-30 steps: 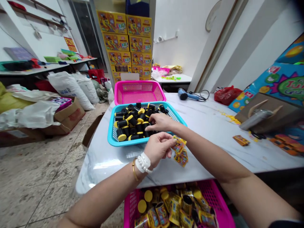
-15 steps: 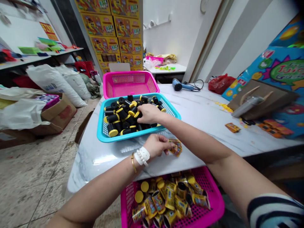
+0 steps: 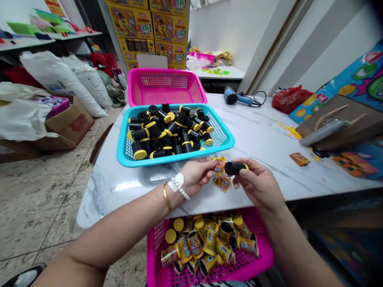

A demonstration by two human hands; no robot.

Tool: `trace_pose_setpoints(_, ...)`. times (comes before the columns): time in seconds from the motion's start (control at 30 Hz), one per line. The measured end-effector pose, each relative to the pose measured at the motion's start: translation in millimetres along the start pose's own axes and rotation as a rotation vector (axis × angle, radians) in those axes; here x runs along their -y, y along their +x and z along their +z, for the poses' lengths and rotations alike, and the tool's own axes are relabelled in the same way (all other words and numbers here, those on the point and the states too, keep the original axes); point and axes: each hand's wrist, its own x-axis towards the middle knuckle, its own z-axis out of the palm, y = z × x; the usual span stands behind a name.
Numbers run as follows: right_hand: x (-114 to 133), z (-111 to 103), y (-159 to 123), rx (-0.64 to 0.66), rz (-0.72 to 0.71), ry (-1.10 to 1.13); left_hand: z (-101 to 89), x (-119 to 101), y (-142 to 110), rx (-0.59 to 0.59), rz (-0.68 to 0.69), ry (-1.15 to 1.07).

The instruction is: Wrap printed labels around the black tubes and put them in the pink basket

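My right hand [image 3: 260,183] grips a black canister [image 3: 235,168] with a yellow cap, its dark end turned left. Facing it, my left hand [image 3: 199,173] pinches a printed yellow wrapper sleeve [image 3: 220,163] between thumb and fingers. Another wrapper [image 3: 222,182] lies on the table just below. Behind both hands stands a turquoise basket [image 3: 176,160] heaped with black canisters [image 3: 154,129] with yellow caps. Under the table edge, nearest me, a pink basket [image 3: 266,255] holds several wrapped yellow canisters [image 3: 211,241].
An unfilled pink basket [image 3: 167,95] sits behind the turquoise one. A blue heat gun [image 3: 236,97], a red plastic bag [image 3: 290,99] and a small wrapper stack [image 3: 299,159] lie on the white table [image 3: 257,131]. Yellow cartons [image 3: 170,28] are stacked behind; sacks [image 3: 62,83] stand on the floor at left.
My right hand has come out of the turquoise basket with a black canister, moving toward me to my left hand. My left hand has raised one wrapper off the table.
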Motion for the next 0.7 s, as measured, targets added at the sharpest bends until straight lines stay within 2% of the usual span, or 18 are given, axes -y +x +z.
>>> trace_pose_setpoints(0.2,-9.3,1.7,7.3,-0.11,-0.043,-0.018,1.4,-7.3,-1.7,0.003,-0.015,-0.111)
trace_pose_setpoints(0.43,-9.0,3.7,3.1,-0.064,-0.07,0.006,4.4,-4.7,-4.5,-0.025,-0.007,-0.092)
trace_pose_setpoints(0.7,-9.3,10.1,1.0,-0.13,-0.107,-0.177,-3.3,2.7,2.0,0.07,0.037,-0.093)
